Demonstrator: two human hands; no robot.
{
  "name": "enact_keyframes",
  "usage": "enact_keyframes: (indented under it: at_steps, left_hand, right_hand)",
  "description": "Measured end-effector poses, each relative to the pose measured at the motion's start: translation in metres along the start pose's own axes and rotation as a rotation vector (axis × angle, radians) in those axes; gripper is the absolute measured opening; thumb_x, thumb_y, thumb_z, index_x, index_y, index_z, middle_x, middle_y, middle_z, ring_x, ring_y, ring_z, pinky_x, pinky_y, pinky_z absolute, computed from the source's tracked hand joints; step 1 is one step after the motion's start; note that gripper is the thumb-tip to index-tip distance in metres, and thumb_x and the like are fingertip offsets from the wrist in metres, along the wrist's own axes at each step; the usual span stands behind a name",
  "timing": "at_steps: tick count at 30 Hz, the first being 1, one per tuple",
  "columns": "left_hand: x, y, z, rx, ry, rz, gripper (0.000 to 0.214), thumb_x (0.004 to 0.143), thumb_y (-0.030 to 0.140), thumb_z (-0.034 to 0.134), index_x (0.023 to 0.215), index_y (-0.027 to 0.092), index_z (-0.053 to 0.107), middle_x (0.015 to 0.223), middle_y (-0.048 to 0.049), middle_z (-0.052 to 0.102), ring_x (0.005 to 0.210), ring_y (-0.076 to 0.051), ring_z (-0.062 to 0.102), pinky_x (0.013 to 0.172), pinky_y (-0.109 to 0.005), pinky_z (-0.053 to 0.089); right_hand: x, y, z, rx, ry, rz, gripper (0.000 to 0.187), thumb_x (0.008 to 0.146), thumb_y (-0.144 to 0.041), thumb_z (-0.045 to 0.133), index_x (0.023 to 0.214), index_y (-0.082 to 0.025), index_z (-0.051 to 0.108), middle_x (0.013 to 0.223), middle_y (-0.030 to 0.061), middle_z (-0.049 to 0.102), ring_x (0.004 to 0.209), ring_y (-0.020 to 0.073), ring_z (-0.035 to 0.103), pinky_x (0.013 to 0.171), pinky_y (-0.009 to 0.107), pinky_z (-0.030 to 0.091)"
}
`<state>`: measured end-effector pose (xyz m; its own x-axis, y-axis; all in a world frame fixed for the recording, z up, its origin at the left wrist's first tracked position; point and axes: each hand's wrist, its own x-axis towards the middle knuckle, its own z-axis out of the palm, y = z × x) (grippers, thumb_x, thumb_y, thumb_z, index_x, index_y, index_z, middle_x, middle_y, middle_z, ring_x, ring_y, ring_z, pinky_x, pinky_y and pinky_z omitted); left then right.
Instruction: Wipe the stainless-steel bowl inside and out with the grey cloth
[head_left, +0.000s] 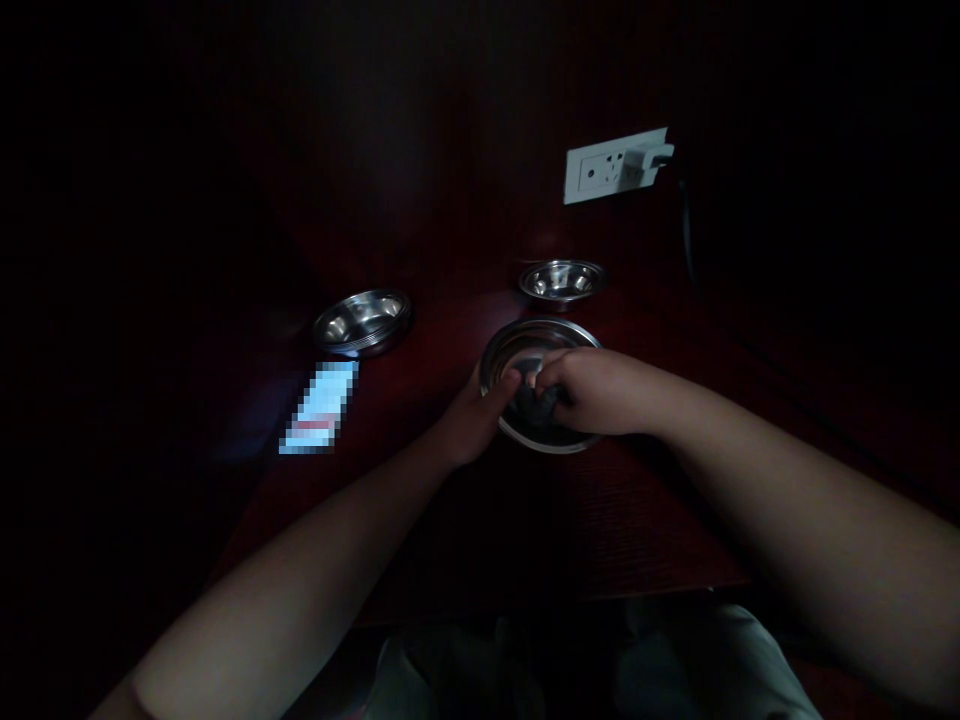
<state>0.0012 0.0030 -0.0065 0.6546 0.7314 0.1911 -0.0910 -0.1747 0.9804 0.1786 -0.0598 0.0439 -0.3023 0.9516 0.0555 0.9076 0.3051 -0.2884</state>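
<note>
A shiny metal bowl is in the middle of the head view. My left hand grips its left side, thumb over the rim and the other fingers mostly hidden behind the wall. Inside the bowl, my right hand is closed, its fingers curled down toward the inner surface. A dark greyish patch shows under those fingers; whether it is a held cloth or a shadow, I cannot make out. Just behind stands a smaller metal bowl. To the left sits a stack of metal bowls.
A bright phone-like screen, pixelated, lies on the dark red table near the stack. On the back panel is a white power socket with a plug and a hanging cable. The surroundings are very dark.
</note>
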Motion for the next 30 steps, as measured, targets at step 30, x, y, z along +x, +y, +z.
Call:
enact_keyframes:
  at_steps: [30]
  left_hand:
    - [-0.001, -0.001, -0.001, -0.036, 0.026, -0.029, 0.068, 0.088, 0.054, 0.061, 0.142, 0.018, 0.043, 0.146, -0.0155, 0.052, 0.135, -0.031, 0.047, 0.113, -0.047, 0.034]
  right_hand:
    - [0.001, 0.011, -0.01, -0.151, 0.489, -0.008, 0.028, 0.078, -0.01, 0.054, 0.097, -0.017, 0.074, 0.101, 0.0107, 0.067, 0.098, 0.0275, 0.057, 0.091, 0.041, 0.044]
